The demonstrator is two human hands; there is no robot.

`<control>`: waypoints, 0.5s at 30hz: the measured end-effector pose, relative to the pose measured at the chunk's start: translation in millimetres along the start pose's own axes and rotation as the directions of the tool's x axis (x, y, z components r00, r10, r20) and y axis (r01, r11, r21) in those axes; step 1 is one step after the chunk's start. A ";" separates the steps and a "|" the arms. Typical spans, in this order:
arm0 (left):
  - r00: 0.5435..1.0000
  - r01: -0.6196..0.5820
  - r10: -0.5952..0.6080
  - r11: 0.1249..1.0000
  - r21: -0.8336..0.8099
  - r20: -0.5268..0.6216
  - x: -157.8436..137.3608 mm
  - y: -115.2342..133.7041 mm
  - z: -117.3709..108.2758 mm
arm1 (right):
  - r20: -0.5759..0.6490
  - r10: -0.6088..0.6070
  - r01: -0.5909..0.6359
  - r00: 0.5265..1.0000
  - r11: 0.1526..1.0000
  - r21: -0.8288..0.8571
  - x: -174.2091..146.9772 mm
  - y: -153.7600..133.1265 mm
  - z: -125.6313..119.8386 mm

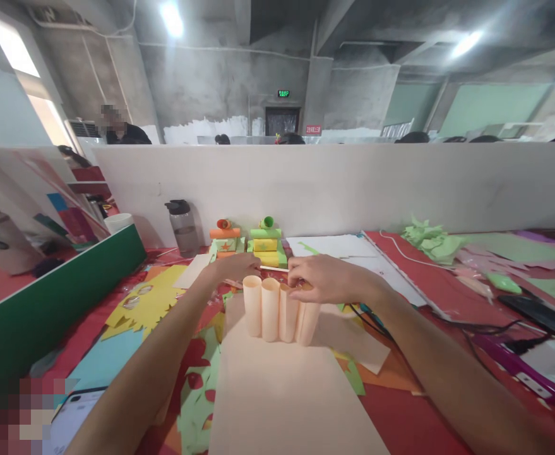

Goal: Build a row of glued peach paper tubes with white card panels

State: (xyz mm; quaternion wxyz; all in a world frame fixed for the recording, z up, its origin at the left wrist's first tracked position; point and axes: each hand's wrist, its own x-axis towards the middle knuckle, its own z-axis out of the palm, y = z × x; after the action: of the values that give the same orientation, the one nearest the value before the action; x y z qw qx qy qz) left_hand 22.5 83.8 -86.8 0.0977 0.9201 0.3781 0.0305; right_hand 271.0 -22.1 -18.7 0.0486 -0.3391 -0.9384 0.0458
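Observation:
Several cream paper tubes [270, 309] stand upright in a row, side by side, on a long cream sheet of paper [286, 392]. Just behind their tops, a thin white stick [274, 269] spans the gap between my two hands. My left hand [234, 267] is closed, its fingertips pinching the stick's left end. The curled fingers of my right hand [322, 278] meet the other end, and its thumb side covers the tops of the right-hand tubes. Whether that hand also touches a tube is hidden.
Behind stand an orange paper model [225, 234] and a green-yellow one [266, 243], near a grey bottle [182, 227]. Yellow cut-out paper [154, 294] and a phone [81, 411] lie left. Crumpled green paper [431, 240] and a purple power strip [518, 366] are right. A white partition [334, 189] closes the back.

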 end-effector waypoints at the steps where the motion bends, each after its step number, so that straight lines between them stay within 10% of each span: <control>1: 1.000 0.007 -0.007 1.000 -0.022 0.007 -3.6 0.8 -9.0 | -0.005 -0.003 0.003 1.000 1.000 0.007 0.4 1.1 0.0; 7: 0.979 0.099 -0.011 0.895 -0.435 0.201 -46.3 34.0 -71.1 | -0.030 -0.005 0.005 1.000 1.000 0.014 1.1 4.7 0.1; 15: 0.924 0.193 -0.085 0.945 -0.262 0.374 -58.7 65.7 -80.9 | -0.031 -0.016 0.015 0.999 1.000 -0.008 0.0 -0.3 -2.2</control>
State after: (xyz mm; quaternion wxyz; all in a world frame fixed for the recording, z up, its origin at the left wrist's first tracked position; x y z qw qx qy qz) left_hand 15.6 9.6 6.7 0.3025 0.8558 0.4103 -0.0885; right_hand 271.1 -22.2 -16.5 0.0623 -0.3327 -0.9403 0.0364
